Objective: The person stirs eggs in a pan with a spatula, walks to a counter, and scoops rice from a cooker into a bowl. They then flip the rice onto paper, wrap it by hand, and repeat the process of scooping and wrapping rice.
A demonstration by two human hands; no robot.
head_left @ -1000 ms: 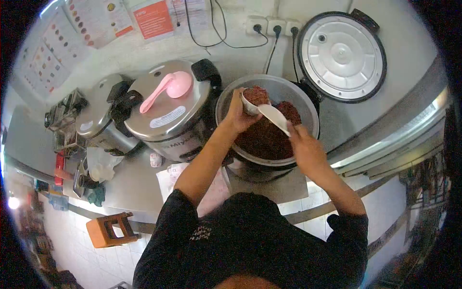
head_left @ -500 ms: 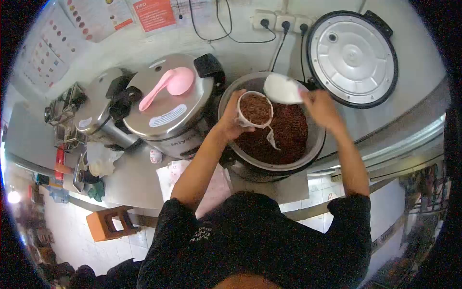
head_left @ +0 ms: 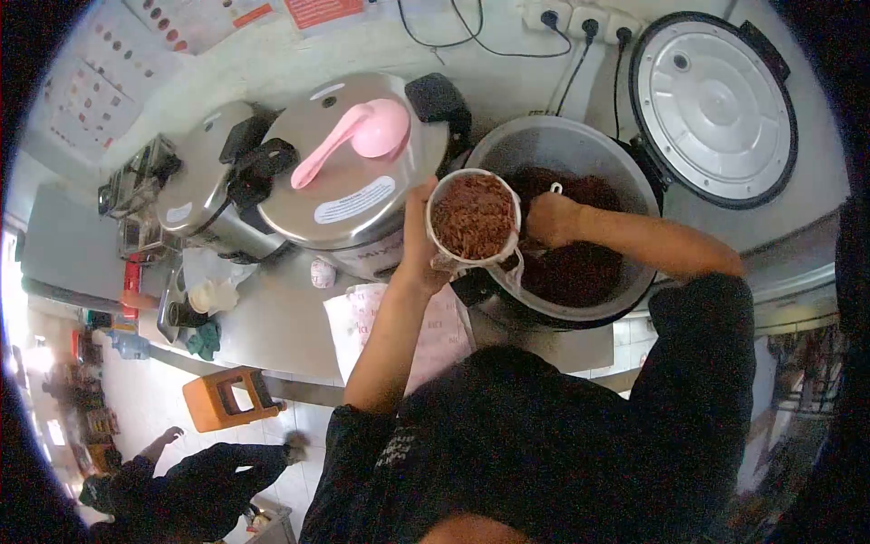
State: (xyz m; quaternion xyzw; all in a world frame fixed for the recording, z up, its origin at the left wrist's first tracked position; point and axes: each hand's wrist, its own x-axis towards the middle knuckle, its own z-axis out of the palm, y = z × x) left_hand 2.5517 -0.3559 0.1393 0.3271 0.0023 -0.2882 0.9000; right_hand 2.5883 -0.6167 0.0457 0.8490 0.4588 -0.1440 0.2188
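My left hand is wrapped round a white cup heaped with reddish-brown grains, held at the left rim of the open cooker. Inside the big round pot lies dark red-brown grain. Down in the pot, my right hand is closed round the handle of a scoop; only a pale end shows above the fingers. A strip of clear wrap hangs below the cup.
Left of the pot stand two lidded steel cookers, the nearer with a pink ladle on top. The open lid is behind right. Printed paper lies in front. A person and orange stool are lower left.
My right hand has gone down into the pot with the white scoop, which was raised beside the cup. The whole view has shifted, and another person now shows at lower left.
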